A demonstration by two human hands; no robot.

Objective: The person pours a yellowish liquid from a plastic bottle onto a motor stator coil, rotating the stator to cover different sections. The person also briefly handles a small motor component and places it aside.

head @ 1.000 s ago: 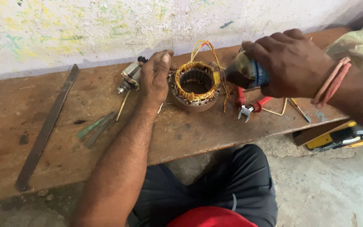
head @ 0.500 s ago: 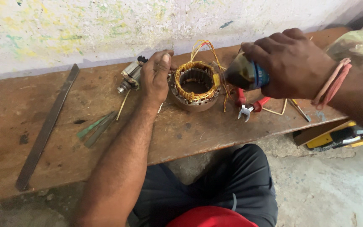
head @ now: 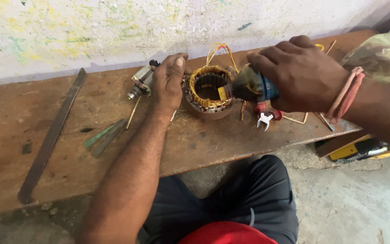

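My right hand (head: 305, 74) wraps most of the small dark bottle (head: 251, 86), hiding its base. It lies sideways, mouth pointing left over the stator (head: 209, 92) on the counter (head: 231, 135). My left hand (head: 168, 83) rests against the stator's side, fingers together.

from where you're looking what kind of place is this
Probably a small motor repair workshop. A wound stator with copper coils and loose leads sits on a worn wooden bench against a paint-flecked wall, with pliers and a long metal file lying nearby.
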